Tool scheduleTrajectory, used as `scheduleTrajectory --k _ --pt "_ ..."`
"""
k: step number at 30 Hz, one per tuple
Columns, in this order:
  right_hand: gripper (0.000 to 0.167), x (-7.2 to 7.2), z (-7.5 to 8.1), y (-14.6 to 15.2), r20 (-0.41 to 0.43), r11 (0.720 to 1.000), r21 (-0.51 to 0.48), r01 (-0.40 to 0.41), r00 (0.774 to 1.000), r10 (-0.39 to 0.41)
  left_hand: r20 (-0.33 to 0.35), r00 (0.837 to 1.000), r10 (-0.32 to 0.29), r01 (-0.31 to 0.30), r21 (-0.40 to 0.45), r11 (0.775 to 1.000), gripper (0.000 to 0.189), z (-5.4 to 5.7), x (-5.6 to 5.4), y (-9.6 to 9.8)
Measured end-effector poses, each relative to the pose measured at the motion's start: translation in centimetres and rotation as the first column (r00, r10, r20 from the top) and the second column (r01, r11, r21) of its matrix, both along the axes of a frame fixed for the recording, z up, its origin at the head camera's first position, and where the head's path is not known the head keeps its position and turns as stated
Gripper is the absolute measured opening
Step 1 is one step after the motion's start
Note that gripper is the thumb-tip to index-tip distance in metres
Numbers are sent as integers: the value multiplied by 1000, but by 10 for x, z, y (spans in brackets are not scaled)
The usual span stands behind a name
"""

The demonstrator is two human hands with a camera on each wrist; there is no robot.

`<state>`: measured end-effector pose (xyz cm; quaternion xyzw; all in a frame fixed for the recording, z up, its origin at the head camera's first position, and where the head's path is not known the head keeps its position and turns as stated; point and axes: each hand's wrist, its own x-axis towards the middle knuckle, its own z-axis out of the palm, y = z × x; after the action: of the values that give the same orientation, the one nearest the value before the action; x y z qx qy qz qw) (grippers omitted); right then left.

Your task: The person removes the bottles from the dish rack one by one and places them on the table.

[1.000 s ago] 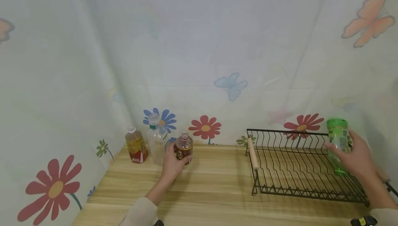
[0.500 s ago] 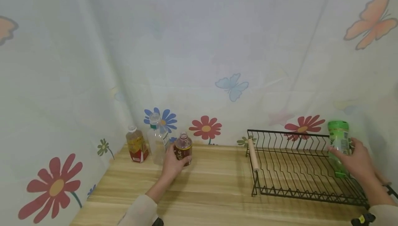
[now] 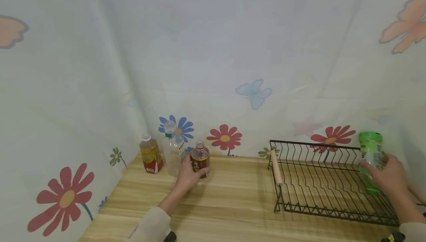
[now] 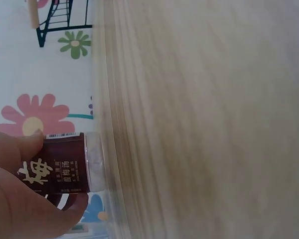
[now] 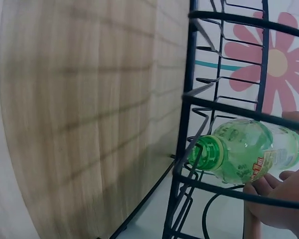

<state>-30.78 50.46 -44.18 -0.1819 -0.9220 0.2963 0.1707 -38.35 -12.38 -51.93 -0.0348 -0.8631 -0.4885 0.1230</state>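
My left hand (image 3: 189, 173) grips a small capless bottle (image 3: 200, 160) with a dark red label, upright at the table's back. In the left wrist view, its clear base (image 4: 94, 162) is right at the wooden surface. Over at the right, my right hand (image 3: 391, 173) holds a green plastic bottle (image 3: 370, 153) upside down at the right end of a black wire dish rack (image 3: 319, 182). The right wrist view shows the bottle's green neck (image 5: 209, 153) pointing down among the wires, fingers at its label. Part of the bottle is hidden behind my thumb and the rack bars.
Left of my left hand stand a tall clear bottle (image 3: 172, 155) and a bottle with a yellow and red label (image 3: 151, 157). The rack has a wooden handle (image 3: 276, 168) on its left side. A flowered cloth (image 3: 199, 49) hangs behind the wooden table (image 3: 226, 205).
The head view has swung a little left, so everything shifts right. The green bottle and my right hand have sunk slightly into the rack. My left hand stays on the dark red bottle.
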Motion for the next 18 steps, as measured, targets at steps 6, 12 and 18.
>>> scheduleTrajectory --k 6,12,18 --pt "89 -1 -4 3 -1 998 65 15 1000 -15 19 1000 -16 17 -33 999 88 3 1 2" --pt "87 -4 -9 7 -24 992 127 6 1000 -3 19 1000 -22 23 -41 999 90 5 1 0" --pt "93 -3 -13 14 -20 989 139 -53 998 56 28 999 -19 20 -45 999 91 4 2 0"
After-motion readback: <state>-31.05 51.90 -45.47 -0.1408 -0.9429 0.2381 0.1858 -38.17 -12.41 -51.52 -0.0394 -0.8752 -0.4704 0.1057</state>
